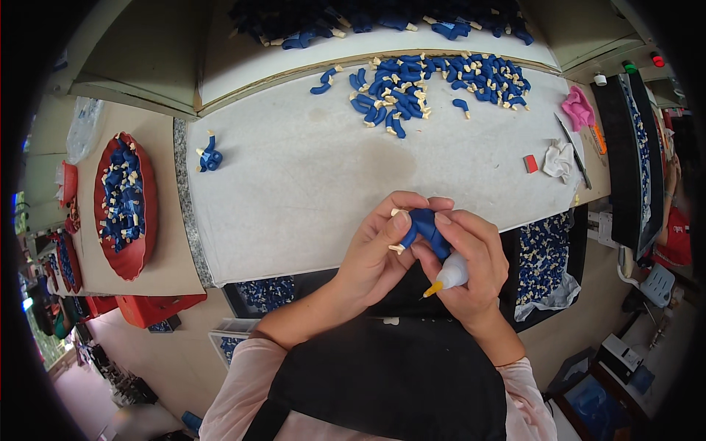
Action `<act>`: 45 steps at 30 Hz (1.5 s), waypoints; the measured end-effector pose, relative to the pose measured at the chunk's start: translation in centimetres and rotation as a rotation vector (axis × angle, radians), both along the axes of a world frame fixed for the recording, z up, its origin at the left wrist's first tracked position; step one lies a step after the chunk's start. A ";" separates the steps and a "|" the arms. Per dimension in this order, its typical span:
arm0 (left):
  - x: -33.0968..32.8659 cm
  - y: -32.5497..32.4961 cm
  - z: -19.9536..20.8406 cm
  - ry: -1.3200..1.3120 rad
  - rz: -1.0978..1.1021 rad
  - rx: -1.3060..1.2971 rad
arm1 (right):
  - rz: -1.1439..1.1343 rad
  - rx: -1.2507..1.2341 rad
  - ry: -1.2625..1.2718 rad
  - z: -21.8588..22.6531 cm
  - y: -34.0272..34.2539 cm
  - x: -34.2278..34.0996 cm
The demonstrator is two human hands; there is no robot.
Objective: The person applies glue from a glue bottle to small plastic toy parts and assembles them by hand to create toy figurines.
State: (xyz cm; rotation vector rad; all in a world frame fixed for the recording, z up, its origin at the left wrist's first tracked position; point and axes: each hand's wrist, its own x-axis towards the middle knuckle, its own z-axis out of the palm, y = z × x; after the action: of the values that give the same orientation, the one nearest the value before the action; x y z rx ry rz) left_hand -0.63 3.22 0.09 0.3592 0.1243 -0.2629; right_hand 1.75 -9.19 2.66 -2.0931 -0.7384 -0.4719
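Observation:
In front of my chest, over the table's front edge, both hands hold a small blue figure body [425, 229] with cream ends. My left hand [370, 257] pinches it from the left, thumb on a bent blue arm piece with a cream tip. From the right, the thumb and fingers of my right hand [482, 257] grip the same body. Tucked in that right hand is a white squeeze bottle [454, 270], its yellow nozzle pointing down and left. My fingers partly cover the blue body, so where its parts meet cannot be made out.
Blue arm pieces [401, 88] lie heaped at the table's far side. One blue figure [211, 158] sits at the left; a red bowl [126, 263] of blue parts stands beyond. At right are a pink cloth [578, 109], a white crumpled cloth [559, 160] and a red block [530, 164].

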 end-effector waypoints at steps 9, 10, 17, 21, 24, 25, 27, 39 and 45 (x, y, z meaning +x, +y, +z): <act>0.1 0.3 -0.2 0.072 -0.053 0.051 | -0.020 -0.087 -0.025 -0.2 -0.5 -0.4; 0.1 0.5 -0.3 0.054 -0.072 0.079 | -0.019 -0.115 -0.035 -0.2 -0.5 -0.5; 0.5 0.8 -0.2 0.020 -0.118 0.052 | -0.023 -0.100 -0.081 -0.4 -0.4 -0.2; 0.4 0.7 0.2 0.084 -0.064 0.143 | -0.021 -0.087 -0.095 -0.7 -0.2 -0.3; 0.2 0.6 0.0 0.076 -0.049 0.122 | -0.038 -0.021 -0.125 -1.0 0.1 -0.2; 0.3 0.5 0.0 0.073 -0.064 0.086 | -0.027 -0.009 -0.095 -0.8 0.0 -0.1; 0.5 0.1 0.8 0.076 -0.032 0.067 | -0.069 0.019 -0.040 -1.2 -0.1 -0.3; 3.7 11.8 3.9 -0.469 0.404 1.966 | 0.591 1.039 0.794 5.2 -0.8 0.7; 5.3 16.4 1.7 -0.399 0.394 2.633 | 1.565 1.045 0.769 12.7 0.1 1.8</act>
State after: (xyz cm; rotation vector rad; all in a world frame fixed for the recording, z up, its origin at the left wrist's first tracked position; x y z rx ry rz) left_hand 4.69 19.59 1.81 2.9337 0.0683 0.5834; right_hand 3.57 -9.13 15.32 -0.2635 -1.0363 0.6789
